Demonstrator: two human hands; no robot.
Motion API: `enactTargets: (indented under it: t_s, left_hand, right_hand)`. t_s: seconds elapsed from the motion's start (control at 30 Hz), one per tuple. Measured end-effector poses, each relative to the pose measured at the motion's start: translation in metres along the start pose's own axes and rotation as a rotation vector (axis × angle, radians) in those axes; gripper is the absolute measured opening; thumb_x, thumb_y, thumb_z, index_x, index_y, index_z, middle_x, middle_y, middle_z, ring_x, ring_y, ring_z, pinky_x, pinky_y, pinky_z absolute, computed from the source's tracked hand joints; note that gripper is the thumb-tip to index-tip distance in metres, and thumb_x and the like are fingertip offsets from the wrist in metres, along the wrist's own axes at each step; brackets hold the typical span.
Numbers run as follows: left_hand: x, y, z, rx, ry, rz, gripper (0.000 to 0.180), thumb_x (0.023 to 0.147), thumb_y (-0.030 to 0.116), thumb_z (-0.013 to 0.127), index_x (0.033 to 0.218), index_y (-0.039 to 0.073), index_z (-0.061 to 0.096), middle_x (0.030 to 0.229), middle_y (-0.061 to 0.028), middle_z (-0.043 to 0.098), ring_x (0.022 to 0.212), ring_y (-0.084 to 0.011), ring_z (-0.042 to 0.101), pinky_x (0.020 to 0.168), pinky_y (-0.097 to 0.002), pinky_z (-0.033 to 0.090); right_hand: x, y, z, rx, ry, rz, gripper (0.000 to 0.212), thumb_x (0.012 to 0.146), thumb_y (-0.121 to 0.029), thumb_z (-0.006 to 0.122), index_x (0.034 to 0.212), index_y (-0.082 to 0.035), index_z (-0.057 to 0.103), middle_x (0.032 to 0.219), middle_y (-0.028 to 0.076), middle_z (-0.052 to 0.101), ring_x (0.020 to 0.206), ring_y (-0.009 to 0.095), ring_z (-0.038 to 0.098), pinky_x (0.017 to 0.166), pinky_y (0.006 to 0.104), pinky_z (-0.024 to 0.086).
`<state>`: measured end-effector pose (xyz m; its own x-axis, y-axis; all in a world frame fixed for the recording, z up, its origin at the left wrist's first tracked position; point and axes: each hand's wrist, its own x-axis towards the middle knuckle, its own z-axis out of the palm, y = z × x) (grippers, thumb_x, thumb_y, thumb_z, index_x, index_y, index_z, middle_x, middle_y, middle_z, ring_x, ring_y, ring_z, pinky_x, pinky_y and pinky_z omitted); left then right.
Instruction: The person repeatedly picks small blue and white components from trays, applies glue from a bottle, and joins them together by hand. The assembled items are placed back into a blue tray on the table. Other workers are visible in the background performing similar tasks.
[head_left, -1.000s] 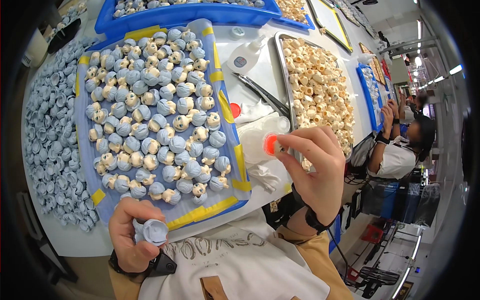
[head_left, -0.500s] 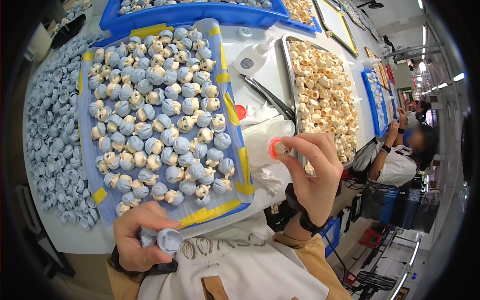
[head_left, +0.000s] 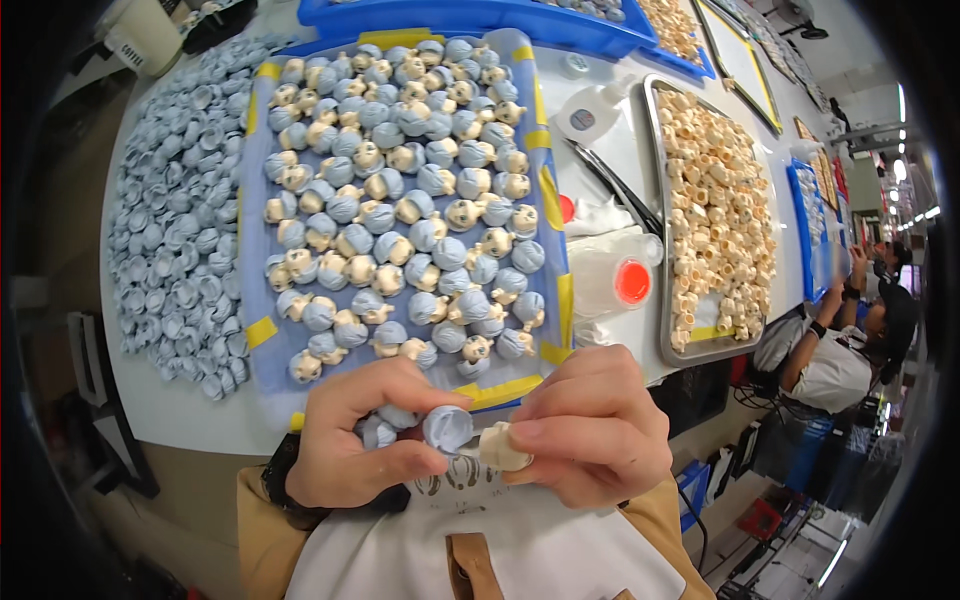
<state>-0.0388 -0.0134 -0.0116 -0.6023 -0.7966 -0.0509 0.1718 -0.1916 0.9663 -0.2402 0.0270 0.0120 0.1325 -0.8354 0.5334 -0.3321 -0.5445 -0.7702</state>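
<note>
My left hand [head_left: 355, 435] is closed around a few light blue hair-shaped shells. One cupped hair shell [head_left: 447, 430] is pinched at the fingertips, its hollow side showing. Right beside it, my right hand [head_left: 597, 430] pinches a small cream doll head [head_left: 500, 450] between thumb and fingers. Head and shell are very close; I cannot tell whether they touch. Both hands are just past the near edge of a cloth-lined blue tray [head_left: 270, 370], which bears rows of doll heads with blue hair. Beyond my right hand is a translucent bottle with a round red mouth [head_left: 632, 282].
Loose blue hair shells [head_left: 180, 220] are heaped at the left. A metal tray [head_left: 715, 350] at the right holds many cream heads. Black tweezers [head_left: 615, 185] and a white squeeze bottle [head_left: 590, 110] lie between the trays. A co-worker [head_left: 835, 350] sits at far right.
My right hand has come from the bottle's red mouth to beside my left hand, bringing the doll head. My left hand still holds the hair shells. The whole view has shifted.
</note>
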Motion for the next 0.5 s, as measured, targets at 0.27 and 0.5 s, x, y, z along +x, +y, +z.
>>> enactTargets:
  t_s: [0.27, 0.5]
  left_hand:
    - [-0.006, 0.000, 0.003, -0.009, -0.045, -0.056, 0.034, 0.081, 0.034, 0.066, 0.090, 0.001, 0.060, 0.079, -0.0043, 0.058, 0.068, -0.0092, 0.052, 0.060, -0.0233, 0.040]
    - [-0.010, -0.003, 0.004, -0.050, -0.028, -0.117, 0.045, 0.087, 0.045, 0.054, 0.089, 0.001, 0.057, 0.073, -0.0021, 0.054, 0.064, -0.0076, 0.048, 0.056, -0.0231, 0.038]
  right_hand:
    - [0.007, -0.003, 0.009, -0.100, -0.104, -0.080, 0.037, 0.059, -0.007, 0.070, 0.095, -0.001, 0.065, 0.084, 0.006, 0.060, 0.072, 0.020, 0.054, 0.061, 0.0282, 0.042]
    - [0.004, -0.007, 0.017, -0.250, -0.081, -0.131, 0.038, 0.062, -0.013, 0.070, 0.098, 0.000, 0.064, 0.088, 0.006, 0.060, 0.074, 0.020, 0.055, 0.062, 0.0298, 0.042]
